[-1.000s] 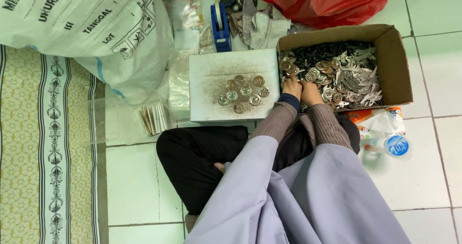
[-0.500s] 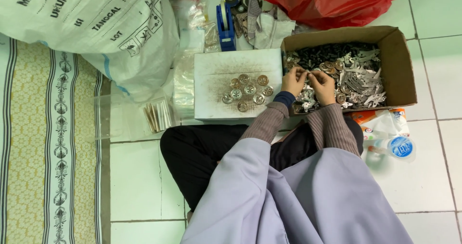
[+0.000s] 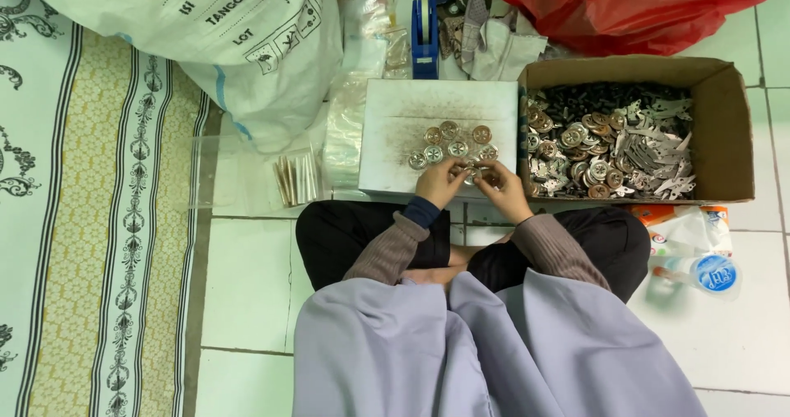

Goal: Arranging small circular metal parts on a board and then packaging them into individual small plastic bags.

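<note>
Pinching a small round silver metal disc [image 3: 476, 170] between them, the left hand [image 3: 440, 182] and right hand [image 3: 502, 191] meet at the near edge of the flat white board [image 3: 395, 112]. At their 12 o'clock, a cluster of matching round metal discs [image 3: 451, 143] lies on that board. At 2 o'clock, just beside the board, sits the brown cardboard box [image 3: 724, 129] of loose metal parts.

Lilac-grey garment, brown ribbed sleeves, a navy cuff, black trousers.
</note>
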